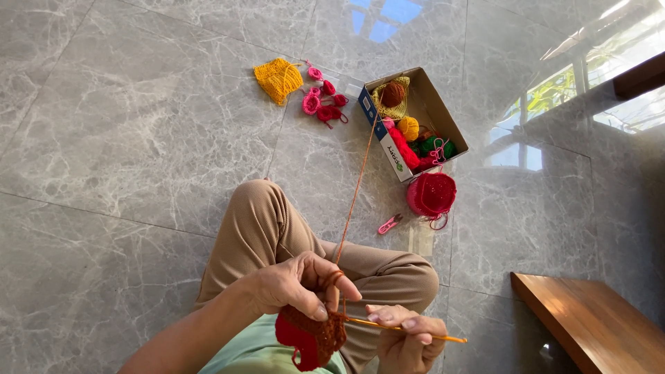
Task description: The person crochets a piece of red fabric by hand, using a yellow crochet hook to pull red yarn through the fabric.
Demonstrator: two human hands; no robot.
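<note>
Head view: upper right of centre, an open cardboard box (435,111) on the floor holds yarn balls (408,127), partly hidden by its wall. Low centre, the left hand (294,284) pinches the red-brown crochet piece (312,338), its lower edge cut off; the right hand (409,336) is closed around an orange hook (405,330).

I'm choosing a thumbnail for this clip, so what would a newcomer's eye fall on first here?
First the red and brown crochet piece at bottom centre, pinched by the left hand while the right hand works an orange crochet hook into it. A thin brown strand runs up to an open cardboard box of coloured yarn on the grey marble floor. Beside the box lie a yellow crocheted piece and small pink pieces.
</note>
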